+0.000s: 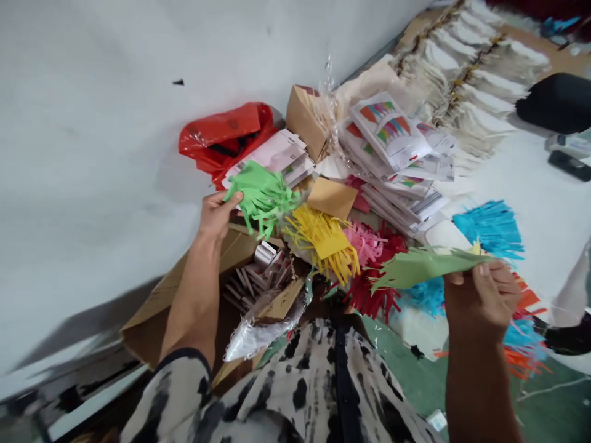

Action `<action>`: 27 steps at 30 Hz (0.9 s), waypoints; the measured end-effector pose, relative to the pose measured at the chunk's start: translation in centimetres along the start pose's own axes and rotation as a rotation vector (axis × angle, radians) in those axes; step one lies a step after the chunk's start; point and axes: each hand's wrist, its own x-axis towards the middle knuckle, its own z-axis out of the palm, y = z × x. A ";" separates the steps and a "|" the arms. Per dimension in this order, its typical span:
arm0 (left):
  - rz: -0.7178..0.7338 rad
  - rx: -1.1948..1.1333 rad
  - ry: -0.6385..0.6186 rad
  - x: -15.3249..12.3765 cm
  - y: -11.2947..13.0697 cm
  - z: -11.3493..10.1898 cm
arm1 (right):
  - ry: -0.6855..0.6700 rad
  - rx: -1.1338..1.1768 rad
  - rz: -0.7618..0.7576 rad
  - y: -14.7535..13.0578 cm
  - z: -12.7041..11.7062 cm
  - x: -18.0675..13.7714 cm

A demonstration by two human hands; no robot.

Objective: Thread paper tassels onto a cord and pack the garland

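My left hand (218, 212) pinches the corner of a bright green fringed paper tassel (258, 191), whose cut strips hang toward the right. On the other side, my right hand (487, 292) grips a paler green fringed paper tassel (420, 267) by its uncut end, strips pointing left. Between the hands lie a yellow fringed tassel (325, 243), a pink one (364, 241) and a dark red one (376, 289). Blue fringed tassels (492, 227) lie close to my right hand, with orange strips (526, 295) beside it.
An open cardboard box (180, 289) with small packets and clear plastic stands below my left forearm. A red plastic bag (226, 138) rests against the white wall (92, 111). Printed packages (388, 132) are piled at the back. White fringed garlands (466, 80) extend to the upper right.
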 end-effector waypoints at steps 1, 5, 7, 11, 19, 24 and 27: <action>-0.008 -0.013 -0.010 -0.1 0.2 0.0 | -0.002 -0.002 0.009 0.0 -0.1 -0.1; 0.001 -0.004 -0.107 -0.2 1.1 -0.6 | 0.006 -0.020 0.029 0.0 -0.7 -0.4; -0.002 0.077 -0.199 -0.3 1.5 -1.2 | 0.011 -0.027 0.035 0.1 -1.0 -0.6; 0.053 0.142 -0.271 -0.5 1.6 -2.2 | 0.032 -0.010 0.072 0.3 -1.1 -1.1; 0.185 0.218 -0.261 1.0 2.7 -0.1 | 0.070 -0.010 0.075 0.7 -0.9 -1.9; 0.479 0.291 -0.015 1.3 2.9 1.7 | 0.065 -0.018 0.096 0.4 -1.1 -2.7; 0.560 0.359 0.002 -0.2 0.9 3.0 | 0.081 -0.018 0.090 0.5 -1.4 -2.9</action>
